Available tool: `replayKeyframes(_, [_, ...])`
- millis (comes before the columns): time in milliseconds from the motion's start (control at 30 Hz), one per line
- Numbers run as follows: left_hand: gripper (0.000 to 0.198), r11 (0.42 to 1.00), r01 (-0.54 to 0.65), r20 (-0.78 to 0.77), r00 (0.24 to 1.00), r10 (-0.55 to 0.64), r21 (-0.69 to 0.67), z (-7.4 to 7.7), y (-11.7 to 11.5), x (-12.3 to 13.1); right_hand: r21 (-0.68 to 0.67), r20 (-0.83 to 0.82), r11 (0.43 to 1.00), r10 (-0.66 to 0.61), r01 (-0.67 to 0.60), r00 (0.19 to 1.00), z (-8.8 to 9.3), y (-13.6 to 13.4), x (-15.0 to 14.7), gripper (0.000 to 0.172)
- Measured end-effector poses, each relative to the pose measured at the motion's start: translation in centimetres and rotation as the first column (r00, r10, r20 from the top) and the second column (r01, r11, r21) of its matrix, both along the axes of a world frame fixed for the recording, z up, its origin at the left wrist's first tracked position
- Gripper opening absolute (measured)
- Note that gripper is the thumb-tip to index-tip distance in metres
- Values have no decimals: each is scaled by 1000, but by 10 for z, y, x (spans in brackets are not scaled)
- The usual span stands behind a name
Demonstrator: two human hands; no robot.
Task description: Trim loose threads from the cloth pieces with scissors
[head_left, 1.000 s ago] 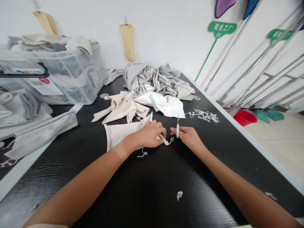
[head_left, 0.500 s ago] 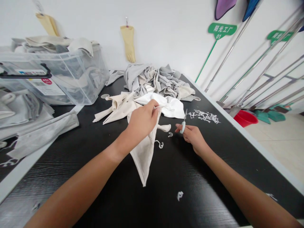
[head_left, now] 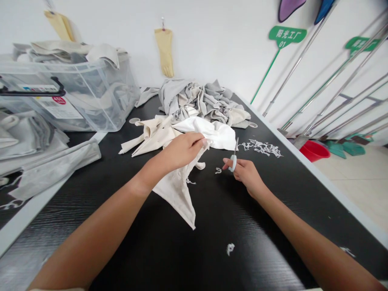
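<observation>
Pinched in my left hand [head_left: 184, 149] is the upper edge of an off-white cloth piece [head_left: 178, 190], which hangs down to a point over the black table [head_left: 169, 258]. My right hand [head_left: 246, 173] holds a small pair of scissors [head_left: 233, 161] with a pale blue handle, blades pointing away from me. A gap lies between the scissors and the cloth. Just beyond my left hand lie a white cloth [head_left: 212, 133] and folded cream cloth pieces [head_left: 151, 135]. A short thread scrap [head_left: 218, 170] is near my right fingertips.
A heap of grey cloth [head_left: 194, 101] sits at the back. To the left stand a clear plastic box [head_left: 100, 101] full of cloth and a grey stack [head_left: 27, 137]. Thread clippings [head_left: 263, 147] lie at the right. Mops and a red bucket [head_left: 315, 151] stand beyond the edge.
My left hand has shifted slightly, and the hanging cloth has swung and turned, its lower tip now further right. My right hand and the scissors have barely moved.
</observation>
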State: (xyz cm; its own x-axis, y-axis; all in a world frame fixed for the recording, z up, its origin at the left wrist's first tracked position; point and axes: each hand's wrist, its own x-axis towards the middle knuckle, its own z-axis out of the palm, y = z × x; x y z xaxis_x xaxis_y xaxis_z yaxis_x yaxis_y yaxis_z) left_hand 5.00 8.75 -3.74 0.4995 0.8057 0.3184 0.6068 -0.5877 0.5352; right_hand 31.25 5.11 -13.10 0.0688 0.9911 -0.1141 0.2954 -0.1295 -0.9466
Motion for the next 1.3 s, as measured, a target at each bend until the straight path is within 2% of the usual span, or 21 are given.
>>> replayKeyframes(200, [30,991,-15,166,985,37,-129,11,5,-13,73,106,995,56,-64,993,2,-5,-3,58])
replayKeyframes(367, [32,982,78,167,985,-49,-174,17,3,-16,74,116,994,66,-75,991,4,-7,-4,58])
replayKeyframes(467, [29,979,100,99,992,-83,-180,6,0,-8,85,100,991,98,-107,990,8,-10,-8,58])
replayKeyframes(600, [25,962,169,85,984,-154,-215,-19,-4,9,71,39,988,133,-136,990,12,-15,-15,57])
replayKeyframes(700, [23,956,207,131,974,-183,-206,-33,-9,20,72,-74,991,115,-109,991,10,-16,-19,52])
replayKeyframes(800, [25,965,189,167,973,-159,-180,-41,-15,29,71,-198,995,82,-69,977,7,-16,-19,46])
replayKeyframes(967, [27,967,190,140,976,-167,-171,-56,-19,38,58,-323,998,25,-6,946,8,-16,-17,41])
replayKeyframes(1133, [25,975,158,107,984,-142,-156,-72,-20,43,53,-325,998,-10,29,946,9,-15,-15,43])
replayKeyframes(1300, [21,983,91,155,986,-66,-161,-82,-22,47,70,-258,997,-25,44,966,0,-14,-14,44])
